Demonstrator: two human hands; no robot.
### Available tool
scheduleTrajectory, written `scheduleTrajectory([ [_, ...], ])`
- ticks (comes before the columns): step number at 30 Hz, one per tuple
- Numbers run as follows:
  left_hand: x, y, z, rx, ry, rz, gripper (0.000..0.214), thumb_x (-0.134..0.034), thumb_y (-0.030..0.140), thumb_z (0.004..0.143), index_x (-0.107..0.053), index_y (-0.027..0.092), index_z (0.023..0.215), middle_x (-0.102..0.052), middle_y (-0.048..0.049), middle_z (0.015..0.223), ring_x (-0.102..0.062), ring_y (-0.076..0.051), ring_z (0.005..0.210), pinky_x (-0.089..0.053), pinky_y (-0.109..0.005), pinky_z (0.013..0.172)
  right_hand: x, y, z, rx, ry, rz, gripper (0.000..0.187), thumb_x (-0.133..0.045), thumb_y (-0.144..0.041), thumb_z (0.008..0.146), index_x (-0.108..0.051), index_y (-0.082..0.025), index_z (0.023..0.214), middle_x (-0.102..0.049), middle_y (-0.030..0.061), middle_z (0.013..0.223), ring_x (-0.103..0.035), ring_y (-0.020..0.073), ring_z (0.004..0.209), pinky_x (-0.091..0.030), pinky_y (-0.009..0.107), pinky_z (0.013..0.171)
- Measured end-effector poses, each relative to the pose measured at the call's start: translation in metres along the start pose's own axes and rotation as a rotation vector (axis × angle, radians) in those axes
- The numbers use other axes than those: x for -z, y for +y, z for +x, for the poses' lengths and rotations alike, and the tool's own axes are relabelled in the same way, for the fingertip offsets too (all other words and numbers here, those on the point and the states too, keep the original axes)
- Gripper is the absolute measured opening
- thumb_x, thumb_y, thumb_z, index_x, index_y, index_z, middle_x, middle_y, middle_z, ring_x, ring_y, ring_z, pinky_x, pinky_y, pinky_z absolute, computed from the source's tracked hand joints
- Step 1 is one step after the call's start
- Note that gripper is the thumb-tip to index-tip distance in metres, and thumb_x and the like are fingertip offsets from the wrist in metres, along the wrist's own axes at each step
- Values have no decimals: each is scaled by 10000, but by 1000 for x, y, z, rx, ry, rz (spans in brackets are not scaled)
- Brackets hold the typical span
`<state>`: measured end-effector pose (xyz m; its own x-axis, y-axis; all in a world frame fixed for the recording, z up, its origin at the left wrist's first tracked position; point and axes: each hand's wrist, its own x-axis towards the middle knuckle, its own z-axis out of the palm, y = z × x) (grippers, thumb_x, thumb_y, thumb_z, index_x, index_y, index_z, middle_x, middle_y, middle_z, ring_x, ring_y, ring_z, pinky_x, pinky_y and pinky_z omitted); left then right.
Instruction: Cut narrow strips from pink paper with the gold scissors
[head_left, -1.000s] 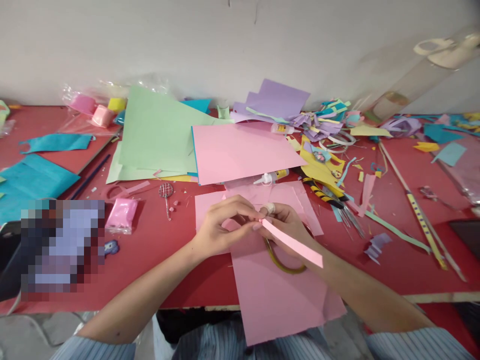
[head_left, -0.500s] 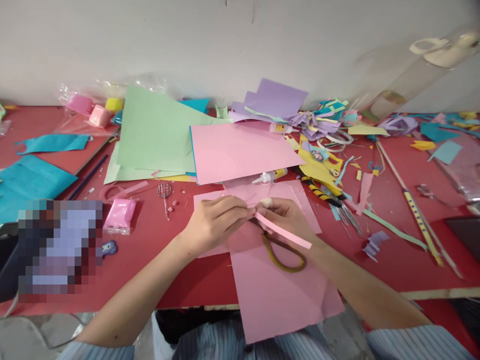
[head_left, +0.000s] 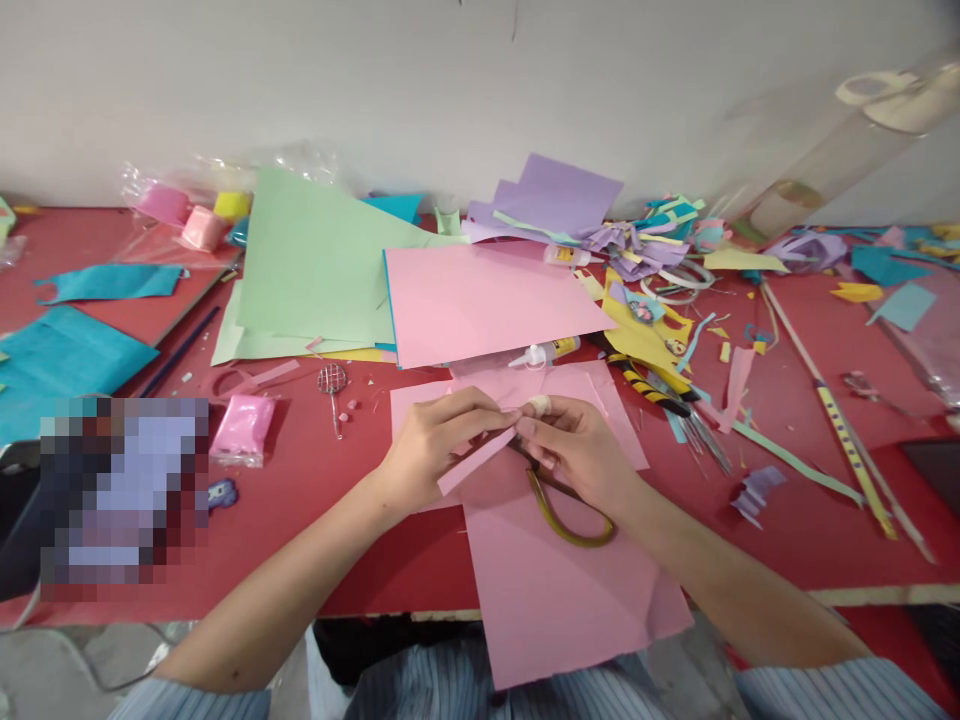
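Observation:
My left hand (head_left: 431, 445) and my right hand (head_left: 574, 445) meet above a pink paper sheet (head_left: 555, 580) that hangs over the table's front edge. Both pinch a narrow pink paper strip (head_left: 476, 460), which slants down to the left under my left fingers. My right index finger wears a pale tape wrap. Scissors with olive-yellow handles (head_left: 566, 505) lie on the pink sheet just below my right hand, touching or close to it.
On the red table (head_left: 322, 500) lie a large pink sheet (head_left: 487, 300), a green sheet (head_left: 315, 265), teal paper (head_left: 60, 355), a glue bottle (head_left: 544, 352), purple paper and scraps (head_left: 555, 195), a small pink packet (head_left: 241, 428) and long sticks (head_left: 840, 430).
The pink strip has swung from pointing down-right past my right hand to pointing down-left under my left hand. Both hands stayed together at the same place.

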<state>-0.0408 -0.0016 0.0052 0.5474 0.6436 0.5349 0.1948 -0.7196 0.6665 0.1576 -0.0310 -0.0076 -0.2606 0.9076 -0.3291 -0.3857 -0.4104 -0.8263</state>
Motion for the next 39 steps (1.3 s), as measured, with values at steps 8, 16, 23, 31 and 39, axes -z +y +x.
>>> scheduleTrajectory([
  [8,3,2,4,174,-18,-199,156,-636,206,913,-728,164,1032,-695,-72,874,-649,-135,751,-543,-226,609,1,-3,1,-29,-56,-15,192,-786,-273,779,-636,-173,712,-488,-66,473,-339,53,421,-214,206,411],
  [16,6,2,10,-29,5,-45,117,-655,129,886,-709,159,985,-729,-70,887,-694,-143,797,-596,-252,696,2,-6,0,-53,-135,-38,184,-773,-282,800,-657,-168,714,-487,-60,481,-327,51,432,-191,214,420],
  [23,5,-5,5,-166,34,147,38,-675,121,870,-667,147,897,-725,-49,855,-701,-133,755,-585,-227,643,2,-6,-2,-74,-82,-120,221,-790,-341,778,-666,-162,738,-527,-47,506,-352,50,415,-215,217,411],
  [31,2,-4,3,-213,59,301,80,-673,107,855,-628,165,888,-721,-15,837,-690,-110,709,-552,-198,594,-1,-7,-5,-29,-28,-169,230,-807,-375,755,-724,-179,842,-559,-29,606,-431,64,475,-311,202,430],
  [39,2,-6,2,-238,46,333,67,-656,121,870,-611,163,896,-713,-13,831,-691,-104,716,-563,-197,625,-1,-11,-7,19,5,-350,222,-755,-385,798,-731,-178,874,-624,1,706,-492,87,536,-379,209,461],
])
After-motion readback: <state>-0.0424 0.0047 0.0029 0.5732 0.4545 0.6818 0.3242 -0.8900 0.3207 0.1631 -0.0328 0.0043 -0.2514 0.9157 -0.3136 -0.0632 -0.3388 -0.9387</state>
